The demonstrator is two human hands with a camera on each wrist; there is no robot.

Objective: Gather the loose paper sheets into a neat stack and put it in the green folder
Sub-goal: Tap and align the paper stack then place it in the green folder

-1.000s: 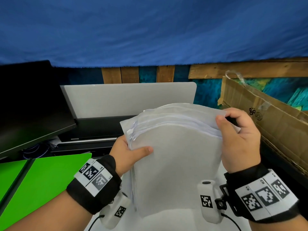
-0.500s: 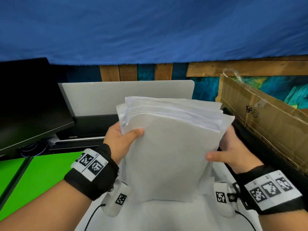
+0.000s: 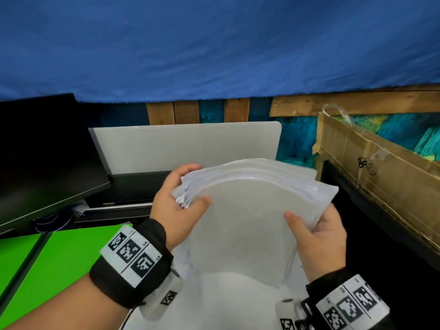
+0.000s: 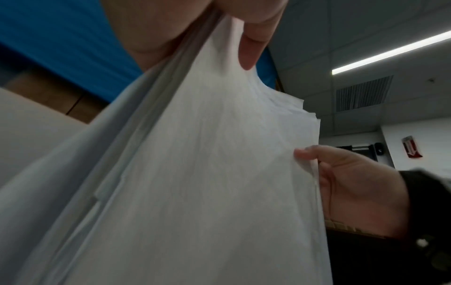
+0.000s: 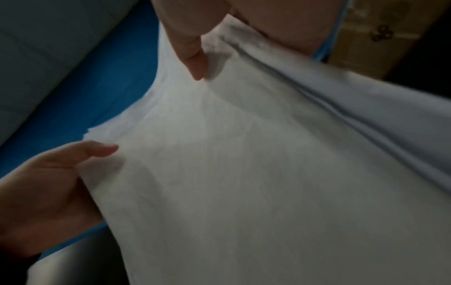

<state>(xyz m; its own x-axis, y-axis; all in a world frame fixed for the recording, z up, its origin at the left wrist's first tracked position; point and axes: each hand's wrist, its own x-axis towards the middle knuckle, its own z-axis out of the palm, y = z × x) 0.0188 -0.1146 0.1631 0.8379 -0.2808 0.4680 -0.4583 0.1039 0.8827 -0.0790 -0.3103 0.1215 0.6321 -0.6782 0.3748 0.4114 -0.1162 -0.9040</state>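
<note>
Paper stack (image 3: 250, 215): top edge now bowed, prev. flat. Left hand (image 3: 176, 206) grip clamped at 10 o'clock, right hand (image 3: 319, 236) lower, pinching at 4. Edges uneven; green folder (image 3: 54, 263) at 8, unfilled.

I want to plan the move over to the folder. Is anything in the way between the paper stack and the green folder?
Nothing visible blocks it. Both hands hold the paper stack upright, and the green folder lies open to the left. Only the left hand and its forearm lie on that side, and they travel with the stack.
</note>
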